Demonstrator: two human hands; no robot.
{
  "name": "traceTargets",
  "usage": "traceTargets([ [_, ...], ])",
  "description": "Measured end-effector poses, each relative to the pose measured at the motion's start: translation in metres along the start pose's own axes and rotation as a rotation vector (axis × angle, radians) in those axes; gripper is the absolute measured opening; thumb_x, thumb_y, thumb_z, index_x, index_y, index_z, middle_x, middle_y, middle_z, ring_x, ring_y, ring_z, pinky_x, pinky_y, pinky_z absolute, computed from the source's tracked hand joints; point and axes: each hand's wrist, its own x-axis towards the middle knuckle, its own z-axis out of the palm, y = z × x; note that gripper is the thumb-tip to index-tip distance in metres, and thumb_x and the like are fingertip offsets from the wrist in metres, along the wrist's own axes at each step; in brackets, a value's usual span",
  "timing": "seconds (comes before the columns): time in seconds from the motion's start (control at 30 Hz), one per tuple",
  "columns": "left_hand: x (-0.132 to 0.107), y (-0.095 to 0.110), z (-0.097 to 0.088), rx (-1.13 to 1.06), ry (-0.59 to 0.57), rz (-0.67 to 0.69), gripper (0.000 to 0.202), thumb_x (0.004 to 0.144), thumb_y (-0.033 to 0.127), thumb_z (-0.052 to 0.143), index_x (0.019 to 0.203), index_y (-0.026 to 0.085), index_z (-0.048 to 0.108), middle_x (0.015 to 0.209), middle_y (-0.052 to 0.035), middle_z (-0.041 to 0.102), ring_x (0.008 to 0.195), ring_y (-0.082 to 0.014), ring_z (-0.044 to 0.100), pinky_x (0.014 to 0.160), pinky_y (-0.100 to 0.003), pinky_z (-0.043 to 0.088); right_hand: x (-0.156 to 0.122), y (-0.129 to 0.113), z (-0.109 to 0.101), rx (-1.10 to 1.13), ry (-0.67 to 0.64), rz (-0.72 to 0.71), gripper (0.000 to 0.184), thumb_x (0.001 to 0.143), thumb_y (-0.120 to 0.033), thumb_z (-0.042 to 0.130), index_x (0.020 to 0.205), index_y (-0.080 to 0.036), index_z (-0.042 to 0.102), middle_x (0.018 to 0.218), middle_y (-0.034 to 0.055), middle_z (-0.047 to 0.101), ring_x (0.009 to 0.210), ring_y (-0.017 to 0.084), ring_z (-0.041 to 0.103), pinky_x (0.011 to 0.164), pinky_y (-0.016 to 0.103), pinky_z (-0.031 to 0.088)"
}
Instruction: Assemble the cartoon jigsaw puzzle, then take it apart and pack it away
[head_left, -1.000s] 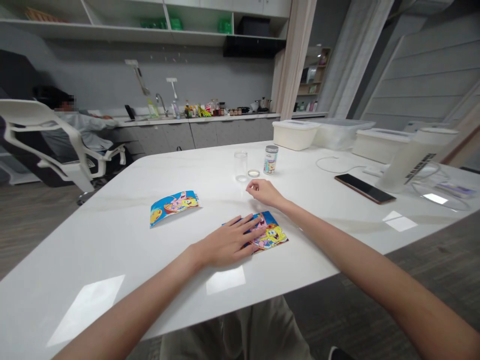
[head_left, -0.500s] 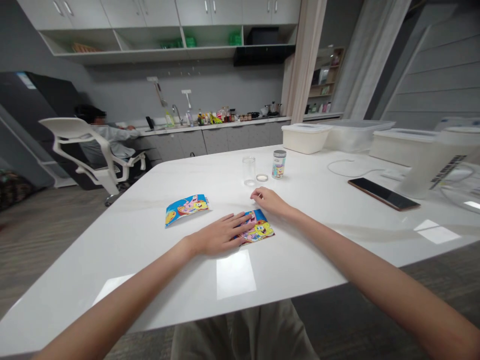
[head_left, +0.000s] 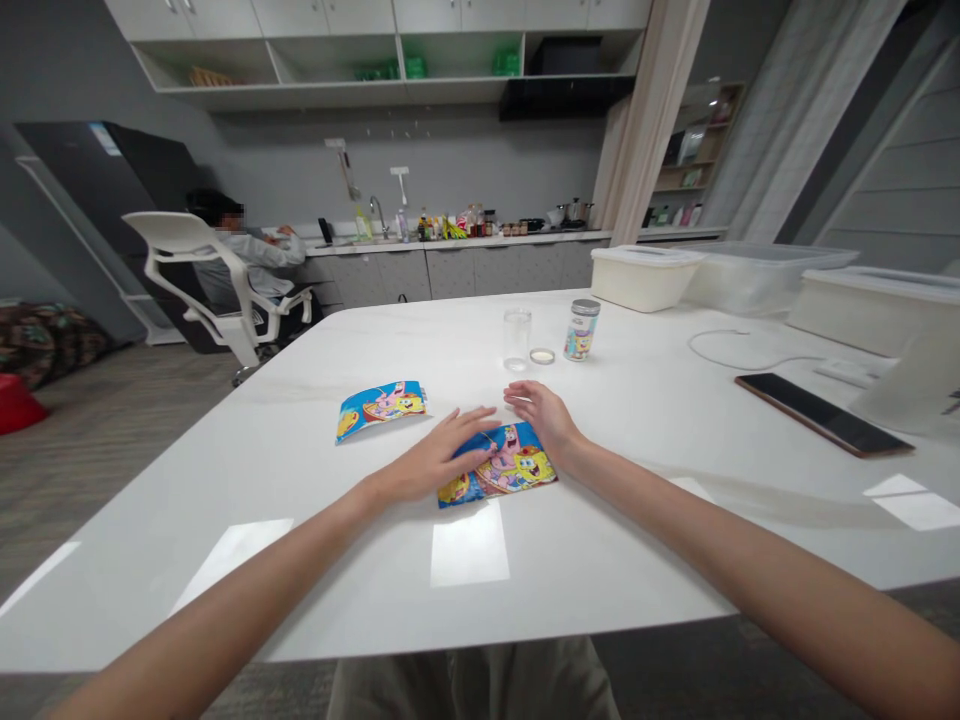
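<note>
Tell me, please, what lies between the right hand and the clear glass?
In the head view, only bare tabletop lies between the right hand and the clear glass; a small lid sits aside.

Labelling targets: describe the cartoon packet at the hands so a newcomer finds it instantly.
On the white table, look near the front edge's middle. The cartoon packet lies flat there, left hand on its left end, right hand at its far edge. Its twin packet lies untouched, further left.
</note>
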Motion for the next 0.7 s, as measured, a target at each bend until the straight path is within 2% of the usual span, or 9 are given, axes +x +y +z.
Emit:
traceTargets([
  [0.1, 0.003, -0.003, 0.007, -0.386, 0.403, -0.155, 0.051, 0.097, 0.047, 0.022, 0.135, 0.026, 0.048, 0.148, -0.0015, 0.043, 0.14, -0.0215, 0.033, 0.117, -0.042, 0.024, -0.005, 0.0, 0.003, -0.036, 0.013, -0.02, 0.02, 0.083, -0.037, 0.04, 0.089, -0.023, 0.053, 0.112, 0.0064, 0.067, 0.111, 0.022, 0.06, 0.095, 0.035, 0.045],
  [0.17, 0.005, -0.001, 0.014, -0.547, 0.517, -0.217, 0.048, 0.094, 0.044, 0.027, 0.129, 0.024, 0.053, 0.144, -0.0016, 0.048, 0.138, -0.0214, 0.035, 0.118, -0.041, 0.024, -0.006, 0.001, 0.004, -0.056, 0.03, -0.037, 0.023, 0.083, -0.039, 0.038, 0.091, -0.023, 0.053, 0.114, 0.0066, 0.067, 0.113, 0.023, 0.06, 0.095, 0.036, 0.045],
  [0.3, 0.011, 0.005, 0.023, -0.694, 0.588, -0.306, 0.042, 0.089, 0.042, 0.034, 0.118, 0.024, 0.059, 0.139, -0.0014, 0.053, 0.136, -0.0219, 0.039, 0.118, -0.041, 0.024, -0.009, 0.002, 0.009, -0.03, 0.078, -0.048, 0.024, 0.081, -0.04, 0.039, 0.092, -0.023, 0.052, 0.113, 0.0071, 0.068, 0.113, 0.024, 0.06, 0.095, 0.037, 0.044],
  [0.53, 0.014, 0.001, 0.025, -0.757, 0.789, -0.318, 0.04, 0.089, 0.041, 0.031, 0.108, 0.019, 0.058, 0.13, -0.0077, 0.06, 0.129, -0.0211, 0.048, 0.115, -0.04, 0.029, -0.015, 0.005, 0.016, -0.022, 0.081, -0.058, 0.025, 0.079, -0.043, 0.042, 0.093, -0.023, 0.05, 0.115, 0.0083, 0.067, 0.114, 0.024, 0.06, 0.096, 0.038, 0.043],
  [0.7, 0.014, -0.001, 0.026, -0.7, 0.774, -0.302, 0.04, 0.091, 0.042, 0.027, 0.106, 0.021, 0.058, 0.127, -0.0067, 0.062, 0.126, -0.0202, 0.051, 0.113, -0.043, 0.032, -0.017, 0.006, 0.016, -0.074, 0.053, -0.092, 0.027, 0.08, -0.045, 0.04, 0.094, -0.024, 0.049, 0.115, 0.0072, 0.067, 0.116, 0.025, 0.059, 0.095, 0.038, 0.044],
])
